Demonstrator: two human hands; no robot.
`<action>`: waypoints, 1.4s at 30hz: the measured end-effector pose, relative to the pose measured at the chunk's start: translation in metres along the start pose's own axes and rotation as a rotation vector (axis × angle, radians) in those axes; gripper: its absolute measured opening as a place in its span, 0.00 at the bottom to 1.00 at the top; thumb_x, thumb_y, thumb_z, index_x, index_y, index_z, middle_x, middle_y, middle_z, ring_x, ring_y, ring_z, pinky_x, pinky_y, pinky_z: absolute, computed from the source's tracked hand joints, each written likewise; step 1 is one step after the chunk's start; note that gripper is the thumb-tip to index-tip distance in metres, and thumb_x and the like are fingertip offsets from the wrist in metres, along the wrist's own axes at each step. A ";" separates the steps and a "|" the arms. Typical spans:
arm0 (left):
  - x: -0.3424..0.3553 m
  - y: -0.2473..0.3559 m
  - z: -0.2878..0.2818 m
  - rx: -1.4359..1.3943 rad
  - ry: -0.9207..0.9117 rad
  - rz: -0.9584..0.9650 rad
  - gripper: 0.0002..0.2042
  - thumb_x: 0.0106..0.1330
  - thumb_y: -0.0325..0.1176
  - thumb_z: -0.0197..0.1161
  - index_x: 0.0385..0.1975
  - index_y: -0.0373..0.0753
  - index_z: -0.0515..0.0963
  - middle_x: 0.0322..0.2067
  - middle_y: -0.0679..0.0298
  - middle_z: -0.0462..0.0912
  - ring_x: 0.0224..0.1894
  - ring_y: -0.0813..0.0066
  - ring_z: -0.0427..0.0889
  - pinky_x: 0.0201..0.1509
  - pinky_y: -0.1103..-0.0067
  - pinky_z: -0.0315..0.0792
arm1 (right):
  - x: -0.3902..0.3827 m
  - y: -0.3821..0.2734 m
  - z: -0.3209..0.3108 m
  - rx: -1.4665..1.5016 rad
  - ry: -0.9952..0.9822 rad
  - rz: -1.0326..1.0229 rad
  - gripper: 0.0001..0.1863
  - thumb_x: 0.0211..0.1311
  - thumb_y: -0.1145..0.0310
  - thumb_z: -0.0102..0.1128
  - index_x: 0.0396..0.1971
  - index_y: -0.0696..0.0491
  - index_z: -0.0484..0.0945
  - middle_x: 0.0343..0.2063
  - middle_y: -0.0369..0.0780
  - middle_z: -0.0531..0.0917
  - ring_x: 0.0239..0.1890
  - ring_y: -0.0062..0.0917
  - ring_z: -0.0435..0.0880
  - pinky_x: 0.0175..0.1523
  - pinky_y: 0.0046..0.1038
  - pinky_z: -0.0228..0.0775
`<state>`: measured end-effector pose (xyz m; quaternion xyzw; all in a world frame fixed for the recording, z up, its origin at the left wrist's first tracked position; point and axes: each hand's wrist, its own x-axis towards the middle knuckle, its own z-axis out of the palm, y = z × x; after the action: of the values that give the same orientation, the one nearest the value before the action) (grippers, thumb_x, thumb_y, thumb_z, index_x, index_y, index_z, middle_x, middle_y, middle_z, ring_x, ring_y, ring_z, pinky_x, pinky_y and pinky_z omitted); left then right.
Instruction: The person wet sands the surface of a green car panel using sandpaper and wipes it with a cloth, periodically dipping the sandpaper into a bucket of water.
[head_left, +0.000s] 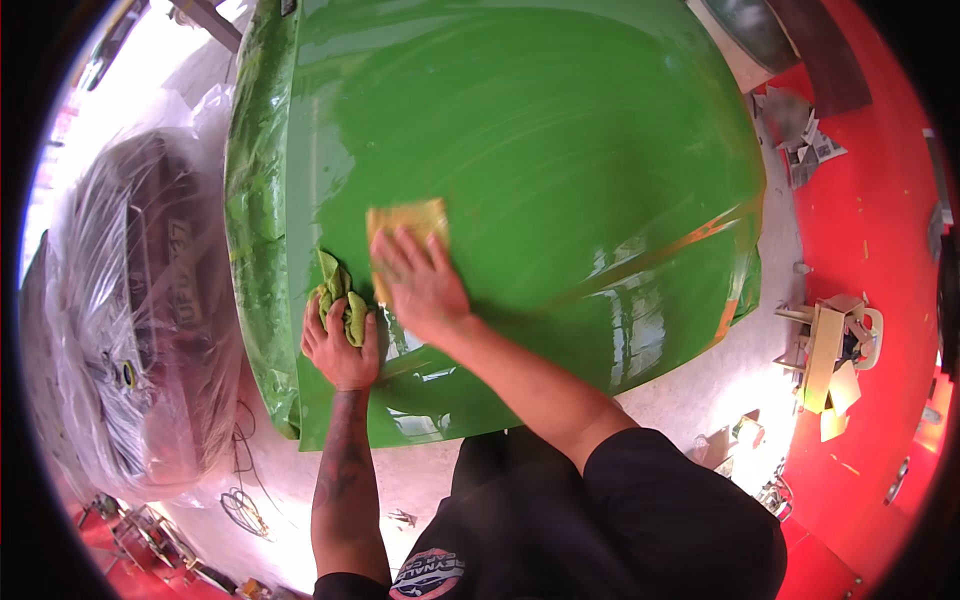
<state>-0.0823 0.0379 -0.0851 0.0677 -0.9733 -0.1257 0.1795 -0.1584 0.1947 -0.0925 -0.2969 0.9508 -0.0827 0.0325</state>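
A glossy green car hood (480, 130) spreads out in front of me. My right hand (425, 285) lies flat with fingers extended on a yellow-orange wiping cloth (436, 218), pressing it against the hood; the hand is slightly blurred. To its left, near the hood's left edge, my left hand (340, 345) curls around a bunched yellow-green cloth (355, 318) and rests on the panel. Parts of that cloth stick out above the knuckles and beside the thumb. My right forearm crosses diagonally over the hood's near edge.
Crinkled clear plastic covers a dark vehicle part (150, 310) on the left. A coiled cable (243, 512) lies on the floor below it. At the right, a small stand (826, 345) with cardboard pieces is on red flooring (870, 240), and crumpled newspaper (812, 155) lies farther back.
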 end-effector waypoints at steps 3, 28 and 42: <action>0.001 0.003 0.005 -0.028 0.001 -0.004 0.22 0.59 0.49 0.63 0.50 0.46 0.75 0.61 0.52 0.69 0.62 0.50 0.67 0.63 0.59 0.57 | -0.024 -0.001 0.003 0.015 0.018 -0.041 0.32 0.70 0.55 0.39 0.72 0.46 0.53 0.74 0.36 0.50 0.76 0.33 0.46 0.75 0.45 0.32; 0.002 -0.006 0.003 -0.004 0.047 0.022 0.21 0.61 0.50 0.62 0.50 0.46 0.75 0.59 0.53 0.70 0.61 0.50 0.68 0.63 0.59 0.58 | -0.115 -0.008 -0.010 0.059 -0.076 0.140 0.34 0.67 0.57 0.42 0.72 0.48 0.52 0.74 0.37 0.49 0.76 0.32 0.46 0.75 0.49 0.35; 0.002 -0.001 0.008 0.032 0.056 0.017 0.21 0.62 0.50 0.62 0.51 0.47 0.75 0.60 0.53 0.70 0.61 0.51 0.68 0.64 0.59 0.58 | -0.095 0.133 -0.014 -0.091 0.191 0.751 0.36 0.71 0.47 0.39 0.72 0.53 0.51 0.73 0.41 0.51 0.74 0.40 0.49 0.74 0.49 0.41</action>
<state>-0.0868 0.0381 -0.0921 0.0660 -0.9704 -0.1065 0.2064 -0.1560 0.3585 -0.1005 0.0796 0.9947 -0.0503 -0.0413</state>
